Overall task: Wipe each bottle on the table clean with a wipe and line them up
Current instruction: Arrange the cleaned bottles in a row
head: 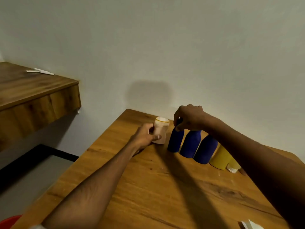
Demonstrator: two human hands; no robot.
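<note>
Cream-white plastic fills the left hand [145,135], whose thumb and fingers curl round a pale bottle [160,131] standing upright on the wooden tabletop [148,187]. Just beside it, the right hand [189,119] pinches the top of the first blue bottle [175,140]. Two more blue bottles [190,144] [206,149] and a yellow bottle [220,158] continue the row rightward, touching or nearly so, near the wall [181,47].

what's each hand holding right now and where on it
The left hand grips the cream jar round its side, thumb across the front. The right hand pinches the neck of the leftmost blue bottle from above.
</note>
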